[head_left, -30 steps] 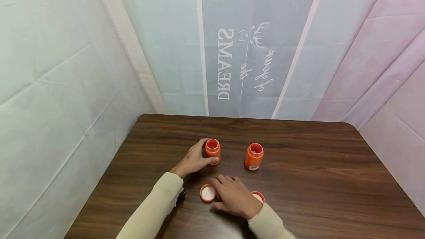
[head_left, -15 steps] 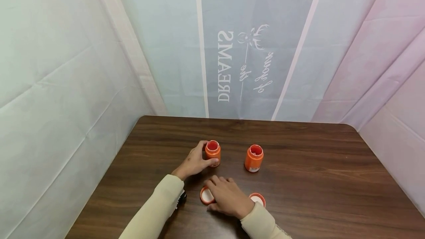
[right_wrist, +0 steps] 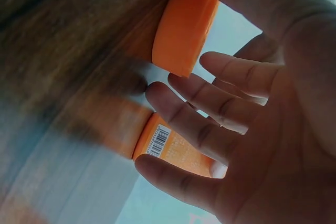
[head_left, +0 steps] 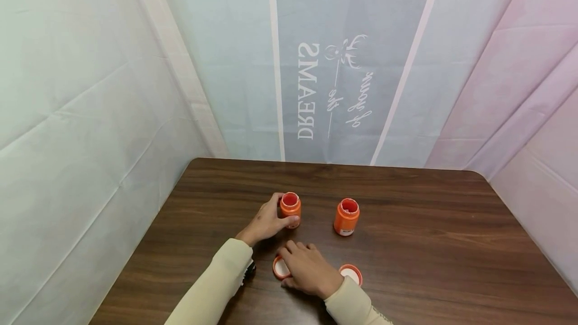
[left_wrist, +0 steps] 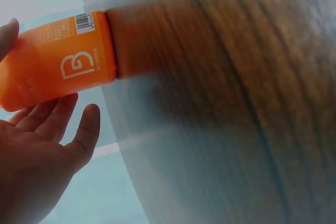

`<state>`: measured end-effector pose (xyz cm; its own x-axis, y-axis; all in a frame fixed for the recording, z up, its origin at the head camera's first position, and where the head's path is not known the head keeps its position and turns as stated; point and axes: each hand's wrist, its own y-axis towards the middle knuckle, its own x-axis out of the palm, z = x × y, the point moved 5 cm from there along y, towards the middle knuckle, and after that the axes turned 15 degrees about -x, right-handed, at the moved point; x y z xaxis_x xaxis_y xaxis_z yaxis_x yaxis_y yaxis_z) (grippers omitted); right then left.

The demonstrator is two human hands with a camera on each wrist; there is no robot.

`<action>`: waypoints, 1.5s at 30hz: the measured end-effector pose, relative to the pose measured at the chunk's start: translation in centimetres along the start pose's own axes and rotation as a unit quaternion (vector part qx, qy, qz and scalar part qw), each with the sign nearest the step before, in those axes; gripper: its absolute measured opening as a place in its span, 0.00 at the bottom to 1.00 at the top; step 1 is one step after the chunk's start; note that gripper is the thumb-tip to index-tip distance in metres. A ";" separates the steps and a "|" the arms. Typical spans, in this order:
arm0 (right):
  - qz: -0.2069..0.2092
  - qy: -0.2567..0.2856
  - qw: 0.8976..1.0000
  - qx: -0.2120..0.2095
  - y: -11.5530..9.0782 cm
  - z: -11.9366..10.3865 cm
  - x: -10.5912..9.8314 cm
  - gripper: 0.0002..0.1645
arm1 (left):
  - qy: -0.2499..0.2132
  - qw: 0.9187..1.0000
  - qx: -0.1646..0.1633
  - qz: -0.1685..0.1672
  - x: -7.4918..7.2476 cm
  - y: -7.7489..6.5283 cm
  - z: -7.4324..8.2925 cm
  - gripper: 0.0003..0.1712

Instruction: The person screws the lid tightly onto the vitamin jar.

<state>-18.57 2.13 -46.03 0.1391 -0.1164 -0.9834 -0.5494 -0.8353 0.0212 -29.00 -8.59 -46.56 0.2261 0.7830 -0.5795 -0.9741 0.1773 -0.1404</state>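
In the head view an orange jar point(head_left: 290, 210) stands upright, uncapped, on the table. My left hand point(head_left: 265, 219) holds it from the left side, with the thumb in front and fingers behind; in the left wrist view the jar point(left_wrist: 63, 59) shows a barcode and a white logo. My right hand point(head_left: 311, 269) is low over an orange lid point(head_left: 281, 268) that lies with its white liner up. Its thumb and fingertips are at opposite edges of that lid point(right_wrist: 184, 27) in the right wrist view, the fingers fairly straight and spread.
A second uncapped orange jar point(head_left: 346, 218) stands to the right of the held one. Another orange lid point(head_left: 351, 275), liner up, lies just right of my right hand. The dark wooden table point(head_left: 429, 214) ends at a printed fabric curtain point(head_left: 347, 89).
My right hand has shifted a little left, so its fingers now cover part of the left lid and more of the right lid shows. My left hand stays on the jar.
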 end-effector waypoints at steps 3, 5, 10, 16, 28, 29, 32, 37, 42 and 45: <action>0.001 -0.006 1.000 -0.001 0.1 0.0 0.1 0.31 | -0.002 1.000 0.002 0.000 0.1 0.0 0.0 0.39; 0.000 -0.011 1.000 -0.001 0.1 0.0 0.0 0.30 | -0.006 1.000 0.003 -0.001 0.2 -0.1 0.0 0.40; -0.005 -0.019 1.000 0.002 0.2 -0.1 0.0 0.28 | -0.003 1.000 -0.001 -0.002 0.3 0.0 -0.1 0.39; -0.008 -0.026 1.000 0.001 0.4 -0.1 0.0 0.27 | -0.001 1.000 -0.006 -0.004 0.4 0.1 -0.2 0.39; 0.017 -0.017 1.000 -0.005 0.2 -0.1 -0.2 0.26 | -0.001 1.000 0.006 -0.015 0.5 0.0 0.0 0.38; 0.022 -0.014 1.000 -0.005 0.2 -0.1 -0.3 0.26 | -0.001 1.000 0.009 -0.017 0.6 0.0 0.0 0.38; 0.041 0.005 0.999 -0.005 0.2 -0.1 -0.5 0.27 | 0.000 1.000 0.018 -0.022 0.6 -0.1 0.1 0.37; 0.062 0.039 0.997 -0.003 0.1 0.2 -0.7 0.27 | -0.003 0.999 0.028 -0.031 0.6 -0.2 0.2 0.37; 0.072 0.057 0.996 -0.003 0.0 0.4 -0.8 0.27 | -0.001 0.998 0.047 -0.034 0.5 -0.5 0.4 0.36; 0.073 0.081 0.994 0.003 -0.1 0.5 -0.8 0.29 | 0.005 0.998 0.051 -0.038 0.6 -0.6 0.4 0.37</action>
<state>-19.07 2.56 -45.30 0.1876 -0.3216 -0.9281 -0.5780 -0.8001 0.1604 -28.33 -8.01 -46.47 0.2983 0.7594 -0.5781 -0.9498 0.2962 -0.1010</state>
